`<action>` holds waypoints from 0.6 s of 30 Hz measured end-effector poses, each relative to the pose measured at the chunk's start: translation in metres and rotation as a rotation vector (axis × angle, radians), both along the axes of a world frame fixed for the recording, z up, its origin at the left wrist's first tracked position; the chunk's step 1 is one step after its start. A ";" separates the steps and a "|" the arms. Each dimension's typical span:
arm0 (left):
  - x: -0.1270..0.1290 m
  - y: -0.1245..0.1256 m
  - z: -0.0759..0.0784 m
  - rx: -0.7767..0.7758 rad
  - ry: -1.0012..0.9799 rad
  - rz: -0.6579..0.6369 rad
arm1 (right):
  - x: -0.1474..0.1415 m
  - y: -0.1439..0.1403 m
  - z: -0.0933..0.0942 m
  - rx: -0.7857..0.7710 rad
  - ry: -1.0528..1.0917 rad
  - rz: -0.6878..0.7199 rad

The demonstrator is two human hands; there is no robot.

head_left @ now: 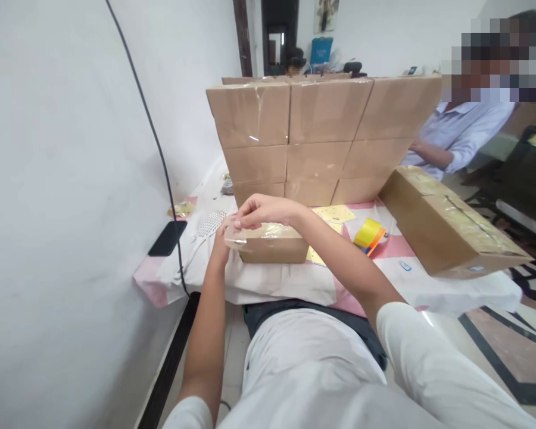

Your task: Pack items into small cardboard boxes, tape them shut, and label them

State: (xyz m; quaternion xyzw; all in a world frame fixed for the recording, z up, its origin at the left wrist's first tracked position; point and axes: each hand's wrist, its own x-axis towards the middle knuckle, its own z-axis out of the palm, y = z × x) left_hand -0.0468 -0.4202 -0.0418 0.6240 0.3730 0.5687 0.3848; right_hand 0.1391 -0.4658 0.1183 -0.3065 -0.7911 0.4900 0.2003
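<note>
A small cardboard box lies lengthwise before me on the table, with shiny clear tape along its top. At its left end, a loose flap of clear packing tape sticks out past the edge. My right hand reaches across over the box, its fingers pinched on this tape. My left hand is closed at the same end, its fingertips meeting the tape beside the right fingers. Part of the left fingers is hidden behind the tape.
Stacked cardboard boxes rise behind. To the right are a long taped box and a yellow tape dispenser. A black phone and hanging cable are left. A person in a light shirt sits at right.
</note>
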 end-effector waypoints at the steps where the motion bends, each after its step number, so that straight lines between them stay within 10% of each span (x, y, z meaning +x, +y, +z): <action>1: 0.002 0.000 -0.004 -0.015 -0.018 0.006 | -0.006 0.012 -0.006 -0.004 -0.037 -0.071; 7: 0.011 -0.004 -0.020 -0.158 -0.238 -0.014 | -0.018 0.045 -0.035 0.149 -0.378 -0.482; 18: 0.005 -0.025 -0.012 -0.169 -0.152 0.033 | -0.023 0.052 -0.053 0.375 -0.524 -0.430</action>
